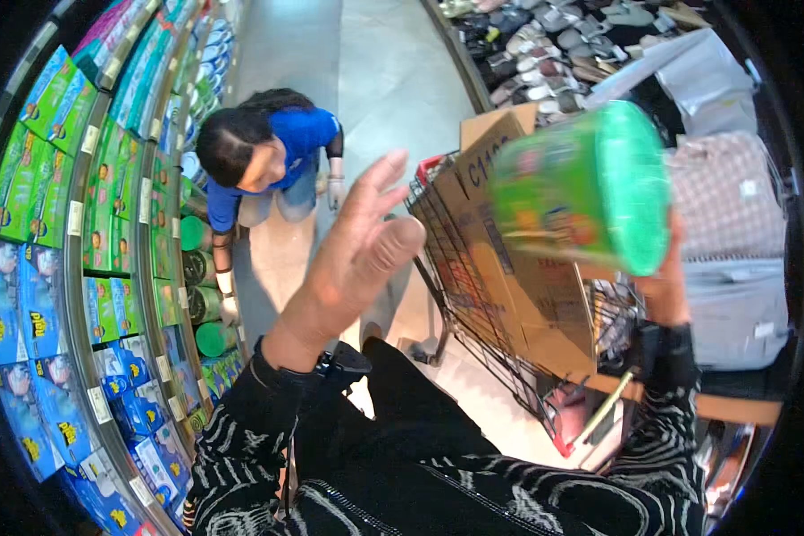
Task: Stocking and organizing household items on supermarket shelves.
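My right hand (668,288) is closed around a green plastic tub (549,191) with a brighter green lid (636,187). The tub is tilted on its side, lid towards the right, and blurred by motion. It is held up above a wire shopping cart (469,295). My left hand (358,268) is raised over the aisle with its fingers apart and holds nothing. In the cart stands an opened cardboard carton (549,308) bearing print. Similar green-lidded tubs (214,340) stand on a low shelf at the left.
Shelves at the left hold green boxes (27,181) and blue boxes (40,301) behind price-tag rails (75,218). A person in a blue shirt (301,134) crouches by them, wearing light gloves. Slippers (543,60) and folded checked fabric (723,194) lie on a display at the right.
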Available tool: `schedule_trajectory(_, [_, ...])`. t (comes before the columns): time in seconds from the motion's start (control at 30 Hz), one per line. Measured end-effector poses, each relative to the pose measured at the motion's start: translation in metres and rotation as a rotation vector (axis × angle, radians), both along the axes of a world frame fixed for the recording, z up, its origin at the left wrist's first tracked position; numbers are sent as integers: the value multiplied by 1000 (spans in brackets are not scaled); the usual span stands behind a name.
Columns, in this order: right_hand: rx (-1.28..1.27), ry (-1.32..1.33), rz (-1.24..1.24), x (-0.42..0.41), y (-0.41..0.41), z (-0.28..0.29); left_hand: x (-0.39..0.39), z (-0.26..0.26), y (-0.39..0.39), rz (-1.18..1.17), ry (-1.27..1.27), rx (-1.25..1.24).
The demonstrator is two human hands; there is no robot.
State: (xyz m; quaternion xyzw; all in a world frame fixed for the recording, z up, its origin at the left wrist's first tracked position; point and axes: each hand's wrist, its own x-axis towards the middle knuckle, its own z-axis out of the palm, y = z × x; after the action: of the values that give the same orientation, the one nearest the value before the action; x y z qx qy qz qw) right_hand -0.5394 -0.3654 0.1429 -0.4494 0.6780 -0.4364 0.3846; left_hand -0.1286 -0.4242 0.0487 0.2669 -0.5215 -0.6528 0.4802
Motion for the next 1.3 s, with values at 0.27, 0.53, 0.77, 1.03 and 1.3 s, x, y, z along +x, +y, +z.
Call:
schedule_trajectory(0.27, [519,-676,652,239,-41,-161,105,-105,57,103,-240,373])
schedule_trajectory(0.53, [1005,-540,996,361,-68,-374,197,-281,130,336,-65,821])
schedule_trajectory(0.77, [1070,-604,1171,426,-74,-543,236,-436,163,533,-24,825])
schedule_trajectory(1.03, [990,-725,1040,467,-67,-701,278,-573,165,649,-473,644])
schedule_trajectory(1.3, [868,-912,1075,492,-70,-830,313,-653,161,618,-411,708])
